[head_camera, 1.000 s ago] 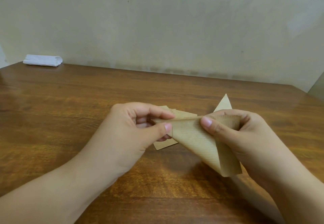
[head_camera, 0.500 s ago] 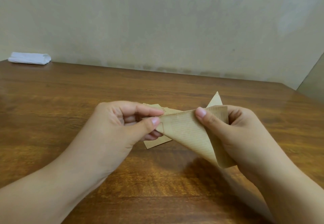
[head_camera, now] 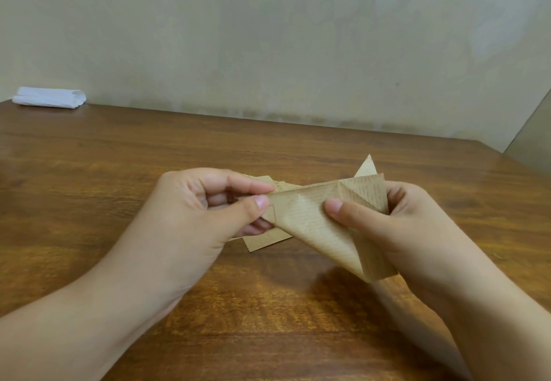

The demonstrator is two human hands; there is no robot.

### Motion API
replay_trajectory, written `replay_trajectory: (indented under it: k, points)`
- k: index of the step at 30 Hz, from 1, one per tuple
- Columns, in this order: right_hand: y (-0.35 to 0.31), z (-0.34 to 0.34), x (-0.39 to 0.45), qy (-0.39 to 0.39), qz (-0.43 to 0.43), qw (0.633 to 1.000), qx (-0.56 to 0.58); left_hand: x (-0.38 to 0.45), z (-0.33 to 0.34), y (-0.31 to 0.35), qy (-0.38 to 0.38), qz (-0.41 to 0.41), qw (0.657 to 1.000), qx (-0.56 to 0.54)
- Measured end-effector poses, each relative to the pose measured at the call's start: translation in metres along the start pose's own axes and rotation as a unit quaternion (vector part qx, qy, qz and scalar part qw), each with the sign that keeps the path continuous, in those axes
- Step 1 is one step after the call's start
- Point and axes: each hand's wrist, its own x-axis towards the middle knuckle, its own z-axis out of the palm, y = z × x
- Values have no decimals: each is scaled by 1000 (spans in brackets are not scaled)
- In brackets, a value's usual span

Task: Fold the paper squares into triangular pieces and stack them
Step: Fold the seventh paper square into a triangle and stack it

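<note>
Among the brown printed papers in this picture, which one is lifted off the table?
The folded paper pinched between the left hand and the right hand. The flat squares and the triangular piece behind lie on the table.

Flat paper [head_camera: 269, 242] (table-bound) lies mostly hidden behind the left hand [head_camera: 202, 210].
</note>
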Motion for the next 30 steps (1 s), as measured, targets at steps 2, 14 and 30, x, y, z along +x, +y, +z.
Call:
replay_trajectory:
  k: [2, 14, 30]
  points:
    - [1, 0, 1, 3, -1, 1000, -6, 0, 0, 0, -2, 2, 1000, 3]
    - [4, -2, 2, -10, -3, 1000, -8, 1, -2, 0, -9, 23, 999, 33]
    - [3, -10, 6, 4, -9, 1000, -16, 5, -6, 0, -17, -9, 1000, -11]
